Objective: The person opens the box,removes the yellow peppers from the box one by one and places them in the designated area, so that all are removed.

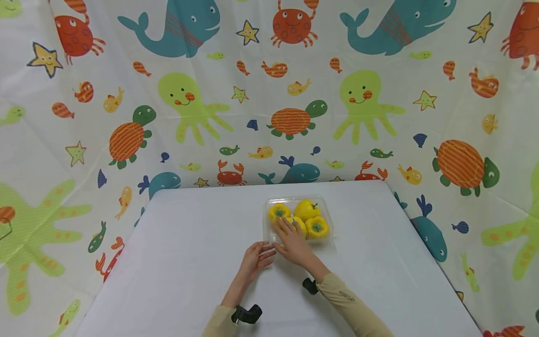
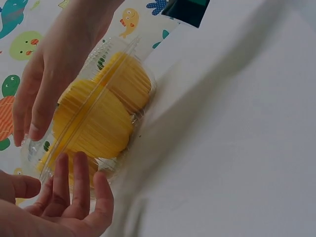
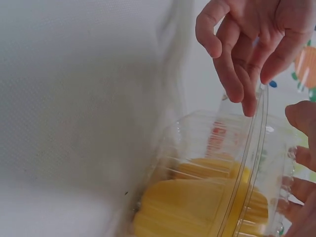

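Clear plastic clamshell [image 3: 197, 136], ribbed, holding four yellow peppers [image 1: 306, 210], green-stemmed; at one o'clock on table [image 1: 202, 243]. Right hand [image 1: 293, 240] released, laid on top; left hand [image 1: 255, 257] at seven-o'clock corner, unclear whether pinching.

I see four peppers [image 1: 306, 210] in box [image 1: 269, 231] on counter [image 1: 198, 234]; left fingers [image 2: 80, 177] at near left corner, right fingers [image 2: 45, 101] on top; curtain [image 1: 252, 105] behind.

Left grip [image 1: 255, 257] palm-inward; right grip [image 1: 293, 242] palm-down.
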The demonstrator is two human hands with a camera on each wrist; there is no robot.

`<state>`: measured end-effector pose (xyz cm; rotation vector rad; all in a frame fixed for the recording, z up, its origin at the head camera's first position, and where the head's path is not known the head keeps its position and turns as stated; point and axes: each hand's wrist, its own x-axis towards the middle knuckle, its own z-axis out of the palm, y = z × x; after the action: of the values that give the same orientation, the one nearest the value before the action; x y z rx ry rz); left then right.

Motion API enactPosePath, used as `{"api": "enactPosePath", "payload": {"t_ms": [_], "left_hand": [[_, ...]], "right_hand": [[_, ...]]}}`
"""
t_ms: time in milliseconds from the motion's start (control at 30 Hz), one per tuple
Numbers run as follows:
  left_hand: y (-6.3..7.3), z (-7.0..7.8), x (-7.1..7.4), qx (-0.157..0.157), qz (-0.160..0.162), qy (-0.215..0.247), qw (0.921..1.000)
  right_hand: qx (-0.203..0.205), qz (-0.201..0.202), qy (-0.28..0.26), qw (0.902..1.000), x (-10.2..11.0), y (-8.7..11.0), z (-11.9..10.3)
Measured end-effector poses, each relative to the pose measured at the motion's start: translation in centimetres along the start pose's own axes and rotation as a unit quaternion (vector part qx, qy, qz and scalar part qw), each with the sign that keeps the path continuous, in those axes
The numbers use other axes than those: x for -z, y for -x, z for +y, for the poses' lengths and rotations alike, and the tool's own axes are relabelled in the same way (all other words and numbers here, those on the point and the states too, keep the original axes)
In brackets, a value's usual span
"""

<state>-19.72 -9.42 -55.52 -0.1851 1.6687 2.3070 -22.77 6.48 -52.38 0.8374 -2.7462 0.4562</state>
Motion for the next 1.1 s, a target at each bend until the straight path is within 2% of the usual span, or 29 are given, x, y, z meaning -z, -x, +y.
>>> {"api": "enactPosePath", "payload": {"t_ms": [333, 467, 800, 1100], "left_hand": [[-0.4, -0.2, 0.1, -0.007, -0.001, -0.018, 0.9998], [-0.5, -0.2, 0.3, -0.003, -0.003, -0.023, 0.9997], [-0.5, -0.2, 0.6, -0.004, 0.007, -0.048, 0.9988], [-0.6, -0.6, 1.2, -0.008, 0.014, -0.033, 0.9993]], "right_hand": [[0.029, -0.013, 0.006, 0.9995, -0.6, -0.8, 0.0], [0.037, -0.013, 0.033, 0.9987, -1.1, -0.9, 0.1], [0.06, 0.024, 0.057, 0.9963, -1.7, -0.7, 0.0], [0.06, 0.038, 0.055, 0.996, -1.9, -0.8, -0.3]]}}
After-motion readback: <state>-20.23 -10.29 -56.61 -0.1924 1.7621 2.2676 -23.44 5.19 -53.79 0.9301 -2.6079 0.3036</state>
